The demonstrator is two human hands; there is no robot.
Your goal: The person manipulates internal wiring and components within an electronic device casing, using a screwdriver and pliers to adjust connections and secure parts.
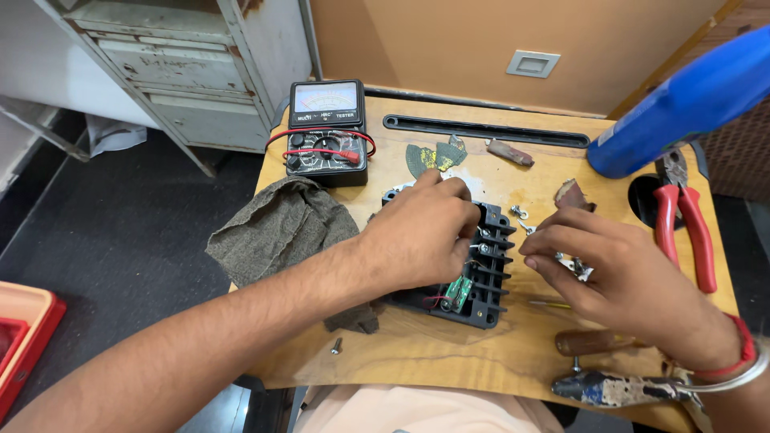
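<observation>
While the black ribbed plastic terminal block lies mid-desk with its screws and small green board exposed, work looks partway: the left hand presses closed on its top, the right hand pinches small metal bits just beside it. Beyond it sit a black boxy multimeter, a coarse grey cloth and red-handled pliers.

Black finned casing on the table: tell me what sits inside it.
Inside the black finned casing, a small green circuit board with red wires shows near its front edge. The left hand covers the rest.
</observation>
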